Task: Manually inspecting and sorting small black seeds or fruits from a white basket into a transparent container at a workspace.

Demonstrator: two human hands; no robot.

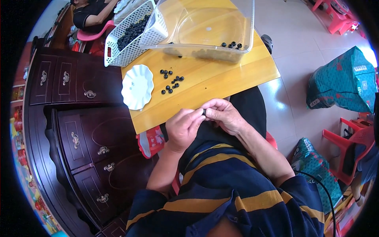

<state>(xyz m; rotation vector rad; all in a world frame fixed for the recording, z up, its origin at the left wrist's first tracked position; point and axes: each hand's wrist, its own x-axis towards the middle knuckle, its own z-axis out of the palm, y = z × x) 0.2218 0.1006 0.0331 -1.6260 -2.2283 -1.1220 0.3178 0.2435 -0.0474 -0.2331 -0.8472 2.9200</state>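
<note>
Likely home — ornate drawer cabinet (89, 136), wooden table (201, 87), red plastic chair (344, 153), tiled floor (290, 47).

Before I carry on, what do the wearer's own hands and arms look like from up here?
Both the left hand and right hand are ungloved, with no watch or bracelet visible. The forearms are bare up to short, loose sleeves: the left sleeve and right sleeve are dark navy, each crossed by a mustard-yellow stripe.
</note>
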